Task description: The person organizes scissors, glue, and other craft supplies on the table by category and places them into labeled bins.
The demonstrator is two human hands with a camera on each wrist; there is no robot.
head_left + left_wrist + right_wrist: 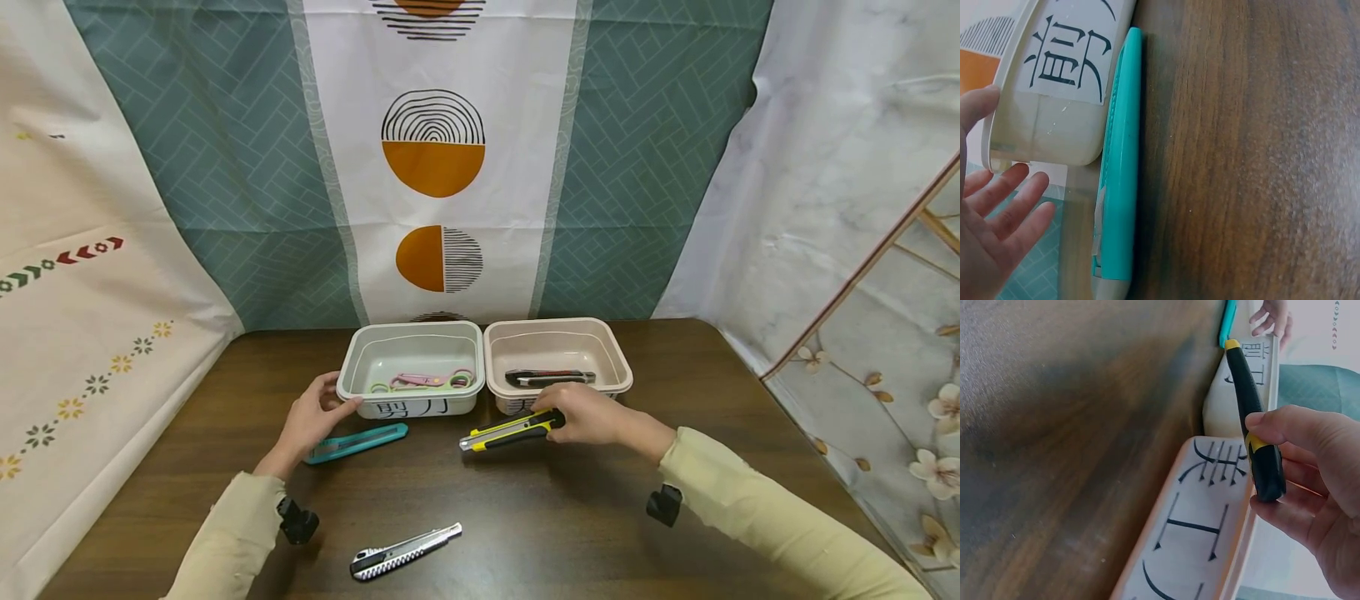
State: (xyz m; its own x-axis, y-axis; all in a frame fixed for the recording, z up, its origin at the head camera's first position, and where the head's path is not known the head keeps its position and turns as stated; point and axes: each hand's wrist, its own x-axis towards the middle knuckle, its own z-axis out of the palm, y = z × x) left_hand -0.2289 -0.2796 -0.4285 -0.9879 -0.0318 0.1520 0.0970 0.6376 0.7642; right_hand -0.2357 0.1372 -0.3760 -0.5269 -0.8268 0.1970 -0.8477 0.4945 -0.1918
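Your right hand (pixel 592 414) grips the black end of the yellow-and-black knife (pixel 510 429), thumb on top and fingers curled beneath it, as the right wrist view shows. The knife points left, just in front of the pink bin (pixel 558 354), which holds a dark knife (pixel 550 377). Whether the yellow tip touches the surface (pixel 570 517) you cannot tell.

Your left hand (pixel 313 419) is open with relaxed fingers, its thumb at the near left corner of the pale green bin (pixel 411 367). That bin stands just left of the pink one, their rims touching, and holds pink and green scissors (pixel 426 382). A teal knife (pixel 356 442) lies flat on the surface just right of your left hand, close against the green bin's near wall. A silver knife (pixel 405 552) lies nearer to you, well apart from both hands.
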